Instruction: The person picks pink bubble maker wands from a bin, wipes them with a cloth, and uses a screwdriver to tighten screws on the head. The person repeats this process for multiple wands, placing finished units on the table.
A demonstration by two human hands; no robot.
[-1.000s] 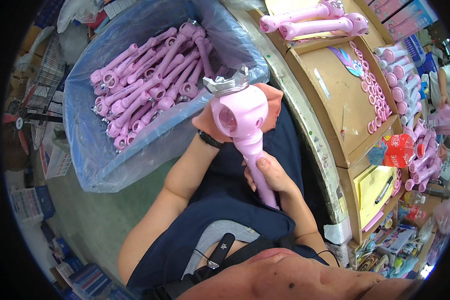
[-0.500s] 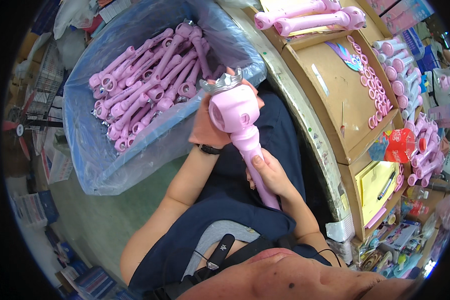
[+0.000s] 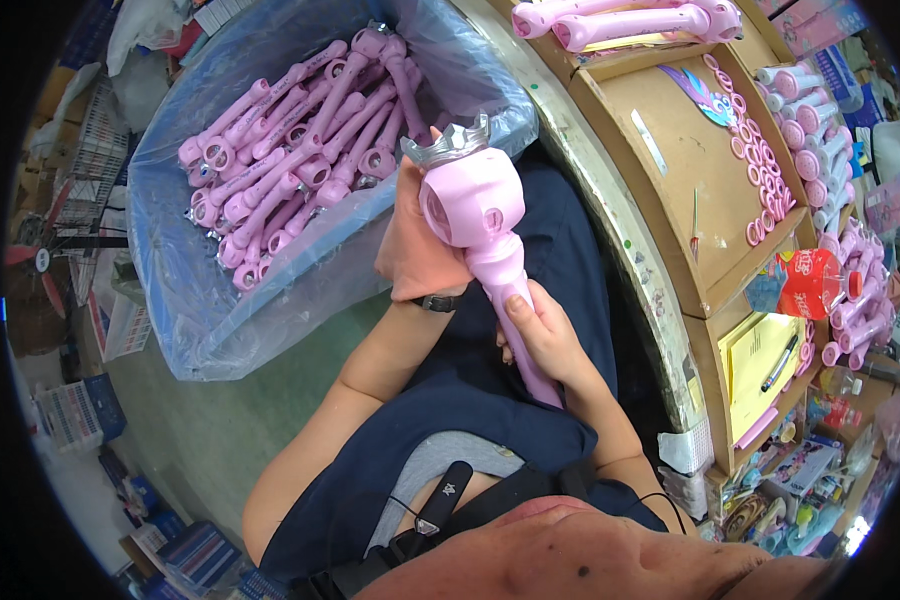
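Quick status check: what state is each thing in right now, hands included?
Pink wand: held upright over the lap, silver crown on top.
Left hand: in an orange glove, against the wand's head.
Right hand: bare, gripping the handle.
Blue bag: open, filled with pink wands.
Cardboard tray: holds loose pink rings.

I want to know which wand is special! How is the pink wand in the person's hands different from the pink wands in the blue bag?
The held wand stands alone and nearly upright, gripped by the right hand and backed by the gloved left hand; the bagged wands lie piled together. The held wand's silver crown is plain to see, while the bagged wands mostly show pink ring-shaped heads. Both are the same pink with long handles.
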